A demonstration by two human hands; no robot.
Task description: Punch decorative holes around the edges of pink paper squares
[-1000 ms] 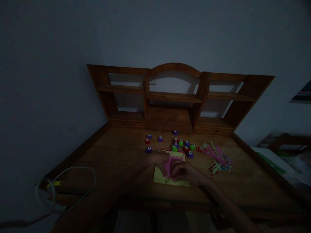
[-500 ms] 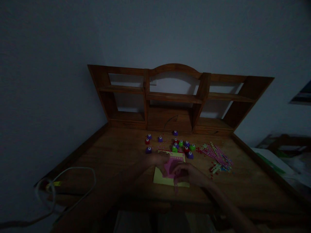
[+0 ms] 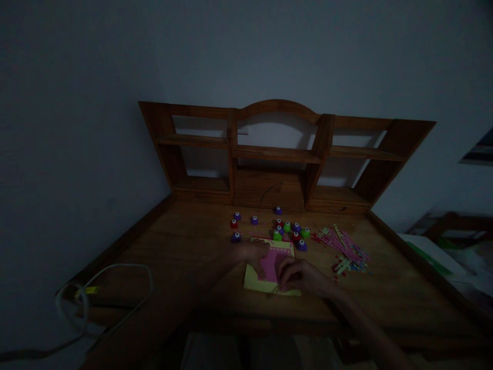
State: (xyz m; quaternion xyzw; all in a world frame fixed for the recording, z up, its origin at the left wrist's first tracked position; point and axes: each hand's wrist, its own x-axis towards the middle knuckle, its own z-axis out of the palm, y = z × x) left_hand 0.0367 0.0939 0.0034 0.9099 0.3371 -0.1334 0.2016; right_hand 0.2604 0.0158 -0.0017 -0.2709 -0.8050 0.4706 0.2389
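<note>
The pink sheet (image 3: 271,268) under the spread left hand (image 3: 254,255) could skew if the curled right hand (image 3: 297,274), grip unclear, drags it.

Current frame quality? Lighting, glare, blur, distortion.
Head view: dim overall, desk darkest toward its near edge, no strong glare; head view: shelf unit splays outward at both sides, looks like wide-angle stretch; head view: left hand and right hand soft, fingertip contact hard to read; head view: tiny loose pieces too small to separate.
</note>
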